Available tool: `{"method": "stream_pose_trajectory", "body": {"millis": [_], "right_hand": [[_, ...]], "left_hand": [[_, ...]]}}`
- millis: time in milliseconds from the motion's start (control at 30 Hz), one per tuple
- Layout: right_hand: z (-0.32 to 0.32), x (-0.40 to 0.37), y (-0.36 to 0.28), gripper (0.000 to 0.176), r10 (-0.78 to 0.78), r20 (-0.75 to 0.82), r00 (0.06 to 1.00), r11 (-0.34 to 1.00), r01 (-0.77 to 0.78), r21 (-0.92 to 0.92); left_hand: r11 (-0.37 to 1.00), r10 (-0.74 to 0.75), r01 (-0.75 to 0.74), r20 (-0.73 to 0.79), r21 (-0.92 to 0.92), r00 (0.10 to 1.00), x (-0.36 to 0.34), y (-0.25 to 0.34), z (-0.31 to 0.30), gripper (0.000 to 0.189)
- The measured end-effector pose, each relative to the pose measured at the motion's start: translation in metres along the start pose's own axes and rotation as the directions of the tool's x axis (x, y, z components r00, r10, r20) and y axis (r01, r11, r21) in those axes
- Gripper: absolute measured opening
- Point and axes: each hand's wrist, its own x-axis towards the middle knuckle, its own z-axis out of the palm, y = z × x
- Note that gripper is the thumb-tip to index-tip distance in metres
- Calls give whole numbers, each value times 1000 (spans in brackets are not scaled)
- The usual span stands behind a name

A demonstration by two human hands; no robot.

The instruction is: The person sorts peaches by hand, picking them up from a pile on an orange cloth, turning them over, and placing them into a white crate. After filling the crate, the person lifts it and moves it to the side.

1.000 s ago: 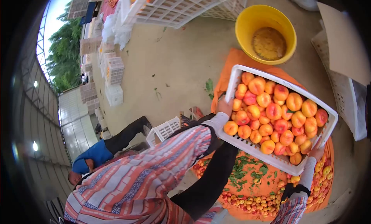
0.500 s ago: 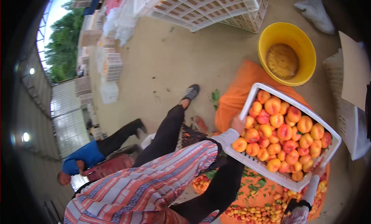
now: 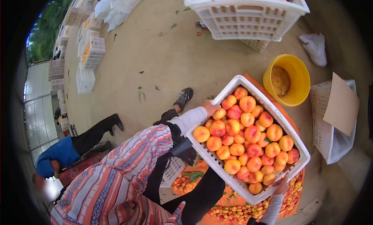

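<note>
I hold a white plastic crate [image 3: 229,88] full of orange-red peaches [image 3: 248,141] in front of me, off the ground. My left hand [image 3: 210,107] grips its left rim near the far corner. At the crate's near right edge my right hand [image 3: 282,185] holds the underside, only the fingers and white sleeve showing. My striped sleeve and dark trouser legs fill the lower left.
A yellow bucket [image 3: 301,77] stands on the concrete beyond the crate. Another filled white crate [image 3: 248,15] sits at the top. An orange cloth [image 3: 254,209] with small fruit lies under me. A person in blue [image 3: 58,153] crouches at left. Cardboard [image 3: 342,104] rests on a basket at right.
The crate has swung up and leftward, away from the bucket. My view has turned toward the filled crate at the top, and my foot has stepped forward.
</note>
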Motion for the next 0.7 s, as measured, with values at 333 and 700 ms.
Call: {"method": "stream_pose_trajectory", "body": {"millis": [333, 700], "right_hand": [[-20, 4, 7, 45, 160, 257, 953, 937, -229, 265], [-18, 49, 65, 45, -80, 418, 905, 906, -109, 410]], "left_hand": [[988, -21, 35, -92, 150, 996, 23, -7, 7, 43], [971, 211, -177, -227, 163, 951, 9, -18, 4, 42]]}}
